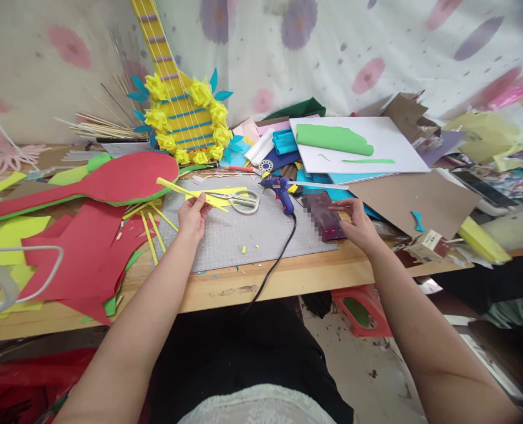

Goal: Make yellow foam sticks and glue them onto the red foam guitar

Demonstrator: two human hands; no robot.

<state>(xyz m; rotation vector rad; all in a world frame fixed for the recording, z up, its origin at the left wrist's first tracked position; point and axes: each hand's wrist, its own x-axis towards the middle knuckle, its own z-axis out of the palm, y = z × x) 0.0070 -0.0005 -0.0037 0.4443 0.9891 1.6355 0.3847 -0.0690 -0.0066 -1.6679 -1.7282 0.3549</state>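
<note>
My left hand (194, 215) is closed in a pinch on a narrow yellow strip (175, 186), whose end points up to the left. Beside these fingers, grey-handled scissors (246, 202) lie on a yellow piece (217, 193) on the grey cutting mat (230, 247). My right hand (356, 221) is at the right edge of a dark, flat phone-like object (325, 217), partly blurred out. Its fingers are stretched out and apart; whether they touch that object is unclear. Between my hands rests a blue glue gun (281, 191) with a black cord.
A yellow paper guitar (184, 118) with yellow flowers stands behind the mat. To the left lie a red spoon-shaped piece (129, 176), red sheets (85, 253) and yellow strips (151, 232). A white board (394, 138) and brown cardboard (411, 200) lie on the right.
</note>
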